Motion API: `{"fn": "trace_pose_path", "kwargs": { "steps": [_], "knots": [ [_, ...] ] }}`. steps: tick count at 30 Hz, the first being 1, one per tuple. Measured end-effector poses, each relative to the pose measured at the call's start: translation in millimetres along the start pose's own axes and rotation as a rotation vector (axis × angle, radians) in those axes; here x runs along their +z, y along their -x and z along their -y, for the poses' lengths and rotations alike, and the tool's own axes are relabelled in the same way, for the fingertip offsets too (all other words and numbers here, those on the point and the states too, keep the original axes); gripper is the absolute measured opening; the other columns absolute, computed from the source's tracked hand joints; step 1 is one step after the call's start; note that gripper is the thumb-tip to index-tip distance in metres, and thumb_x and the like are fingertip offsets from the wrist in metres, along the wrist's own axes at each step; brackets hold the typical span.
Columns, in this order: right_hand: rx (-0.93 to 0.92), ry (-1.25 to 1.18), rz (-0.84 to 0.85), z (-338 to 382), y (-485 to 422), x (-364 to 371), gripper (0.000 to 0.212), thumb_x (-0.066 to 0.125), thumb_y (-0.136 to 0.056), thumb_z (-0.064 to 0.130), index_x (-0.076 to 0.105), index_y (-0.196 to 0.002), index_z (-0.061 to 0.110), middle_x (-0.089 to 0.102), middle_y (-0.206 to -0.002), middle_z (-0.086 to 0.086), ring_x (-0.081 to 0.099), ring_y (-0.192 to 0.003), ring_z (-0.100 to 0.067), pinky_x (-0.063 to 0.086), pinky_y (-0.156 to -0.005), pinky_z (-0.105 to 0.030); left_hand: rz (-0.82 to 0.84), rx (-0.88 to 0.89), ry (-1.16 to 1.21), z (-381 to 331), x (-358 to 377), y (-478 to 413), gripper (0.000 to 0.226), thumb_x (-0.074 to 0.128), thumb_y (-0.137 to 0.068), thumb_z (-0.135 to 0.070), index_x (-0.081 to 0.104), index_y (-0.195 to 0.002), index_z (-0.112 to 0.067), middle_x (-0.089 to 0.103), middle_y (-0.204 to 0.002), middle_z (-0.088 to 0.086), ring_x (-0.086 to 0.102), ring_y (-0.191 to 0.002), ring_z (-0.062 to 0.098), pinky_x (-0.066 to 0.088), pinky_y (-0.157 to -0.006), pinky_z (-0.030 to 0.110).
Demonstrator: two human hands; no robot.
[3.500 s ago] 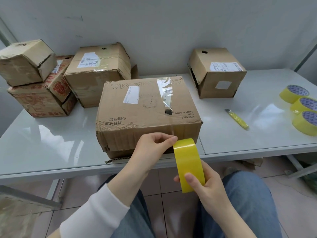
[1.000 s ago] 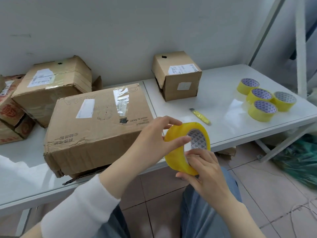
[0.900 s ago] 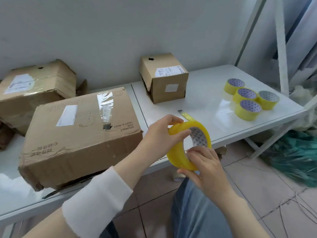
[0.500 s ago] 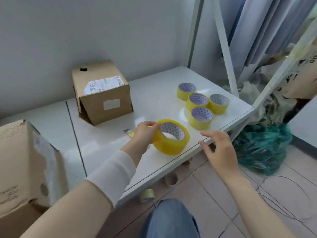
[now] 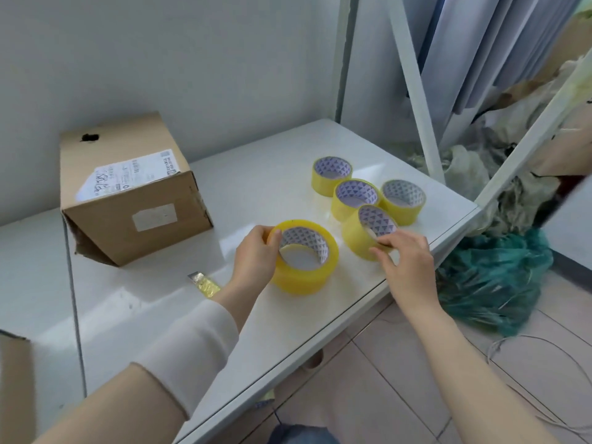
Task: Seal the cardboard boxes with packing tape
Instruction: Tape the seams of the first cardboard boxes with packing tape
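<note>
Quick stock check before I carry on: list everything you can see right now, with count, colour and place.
large tape roll: one, yellow, flat on the table near its front edge
small tape rolls: four, yellow, clustered at the table's right end; the tilted small roll is nearest the front
cardboard box: one, brown with white labels, toward the back of the table
second box: one corner showing, brown, bottom left
utility knife: one, yellow, on the table beside the left wrist
table: one, white
bag: one, green, on the floor to the right
left hand: grips the large tape roll's rim
right hand: pinches the tilted small roll
</note>
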State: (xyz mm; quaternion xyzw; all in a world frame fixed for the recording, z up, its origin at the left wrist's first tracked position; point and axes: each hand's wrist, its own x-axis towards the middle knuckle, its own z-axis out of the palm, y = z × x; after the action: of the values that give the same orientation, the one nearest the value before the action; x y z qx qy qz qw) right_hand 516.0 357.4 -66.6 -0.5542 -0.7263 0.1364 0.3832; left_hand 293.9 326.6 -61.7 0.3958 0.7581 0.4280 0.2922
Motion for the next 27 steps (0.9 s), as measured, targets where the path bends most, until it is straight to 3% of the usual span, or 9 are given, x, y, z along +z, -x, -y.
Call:
{"fn": "trace_pose_path", "kwargs": {
  "steps": [4,7,11,13,16,18,20,23,27],
  "knots": [
    [0.093,-0.354,-0.014,5,18,-18,0.018,0.071,-0.08,0.009,0.064,-0.086,0.024,0.055,-0.111,0.003,0.058,-0.105,-0.022,0.043,-0.091,-0.027,0.055,0.013,-0.09,-5,-1,6,0.031,0.046,-0.099,-0.023,0.055,-0.125,-0.01,0.06,-0.12,0.004,0.051,-0.102,0.017,0.035,-0.08,0.022],
    [0.047,-0.592,0.069,27,39,-29,0.019,0.066,-0.078,0.018,0.062,-0.086,0.035,0.055,-0.124,0.0,0.059,-0.111,-0.016,0.045,-0.095,-0.019,0.071,0.078,-0.036,-23,-12,21,0.04,0.049,-0.098,-0.027,0.047,-0.136,-0.013,0.051,-0.138,0.003,0.046,-0.127,0.018,0.034,-0.1,0.026],
    [0.0,-0.746,0.152,66,65,-35,0.021,0.064,-0.074,0.025,0.065,-0.082,0.044,0.054,-0.126,0.006,0.058,-0.115,-0.018,0.049,-0.093,-0.028,0.209,0.311,0.353,-59,-59,69,0.034,0.053,-0.089,-0.05,0.059,-0.117,-0.032,0.063,-0.119,-0.013,0.056,-0.114,0.003,0.044,-0.1,0.026],
    [-0.014,-0.78,0.175,89,76,-35,0.02,0.064,-0.074,0.026,0.065,-0.082,0.044,0.054,-0.126,0.003,0.058,-0.116,-0.019,0.049,-0.093,-0.03,0.272,0.411,0.321,-63,-91,99,0.027,0.057,-0.082,-0.055,0.066,-0.1,-0.038,0.068,-0.108,-0.021,0.061,-0.103,-0.004,0.048,-0.088,0.016],
    [-0.088,-0.746,0.185,130,91,-35,0.023,0.064,-0.074,0.023,0.064,-0.081,0.045,0.055,-0.122,0.0,0.056,-0.116,-0.018,0.045,-0.095,-0.03,0.179,0.498,0.193,-60,-136,134,0.014,0.068,-0.078,-0.04,0.07,-0.085,-0.028,0.07,-0.102,-0.016,0.064,-0.096,0.001,0.052,-0.088,0.026],
    [-0.168,-0.685,0.172,159,102,-34,0.028,0.068,-0.076,0.015,0.06,-0.077,0.042,0.058,-0.115,-0.005,0.056,-0.108,-0.006,0.043,-0.093,-0.023,0.093,0.514,0.165,-57,-166,150,0.003,0.07,-0.081,-0.021,0.067,-0.08,-0.021,0.07,-0.101,-0.012,0.065,-0.097,0.008,0.051,-0.093,0.034],
    [-0.261,-0.638,0.163,188,113,-34,0.031,0.072,-0.076,0.008,0.058,-0.076,0.035,0.061,-0.109,-0.006,0.055,-0.094,0.005,0.041,-0.089,-0.014,0.058,0.531,0.174,-55,-195,167,0.012,0.069,-0.083,-0.012,0.062,-0.077,-0.02,0.071,-0.099,-0.01,0.066,-0.098,0.012,0.05,-0.094,0.034],
    [-0.36,-0.676,0.215,231,135,-34,0.02,0.066,-0.077,0.011,0.055,-0.083,0.026,0.063,-0.097,0.01,0.056,-0.092,0.01,0.038,-0.104,-0.029,-0.007,0.558,0.211,-46,-238,191,0.02,0.069,-0.083,-0.009,0.056,-0.077,-0.023,0.072,-0.087,-0.008,0.069,-0.091,0.014,0.052,-0.086,0.031],
    [-0.465,-0.697,0.238,279,161,-31,0.03,0.067,-0.08,0.012,0.049,-0.084,0.036,0.062,-0.083,0.031,0.047,-0.092,0.029,0.036,-0.096,-0.013,-0.015,0.567,0.195,-32,-296,218,0.022,0.073,-0.078,-0.026,0.059,-0.094,-0.034,0.07,-0.084,-0.01,0.067,-0.087,0.013,0.054,-0.08,0.025]
  ]
}}
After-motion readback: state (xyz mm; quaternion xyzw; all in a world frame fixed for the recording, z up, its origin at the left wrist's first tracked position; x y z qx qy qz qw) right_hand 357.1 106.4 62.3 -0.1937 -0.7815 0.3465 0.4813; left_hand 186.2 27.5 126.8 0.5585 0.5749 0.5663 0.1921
